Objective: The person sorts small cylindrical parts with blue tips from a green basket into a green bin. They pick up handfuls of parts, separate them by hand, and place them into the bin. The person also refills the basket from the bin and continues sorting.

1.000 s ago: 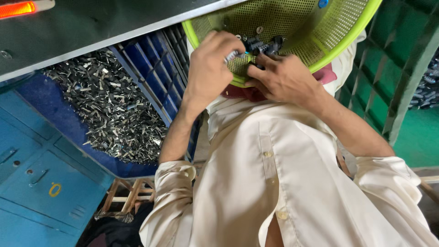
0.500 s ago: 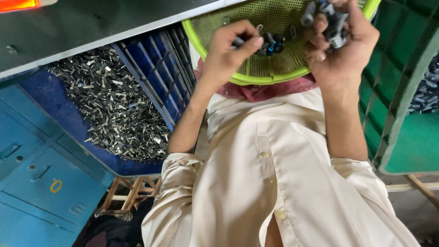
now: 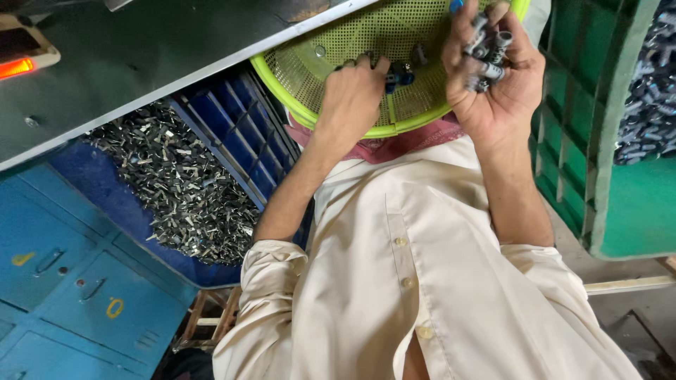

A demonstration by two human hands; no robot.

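Since half a second ago the right hand (image 3: 496, 84) has stayed clenched around small grey cylindrical parts (image 3: 486, 53) pointing various ways; the left hand (image 3: 352, 95) pinches pieces in the green perforated basket (image 3: 317, 77).

**Basket on the lap, crates alongside**

A lime-green perforated basket (image 3: 310, 77) rested on the person's lap, its rim against a pink cloth (image 3: 415, 144), and carried a few small dark metal parts (image 3: 403, 70). Beside it, a blue slatted crate (image 3: 232, 134) held a heap of small silvery metal pieces (image 3: 176, 190). A grey metal worktop (image 3: 155, 56) ran just above that crate. A green crate (image 3: 605, 176) stood on the other side.
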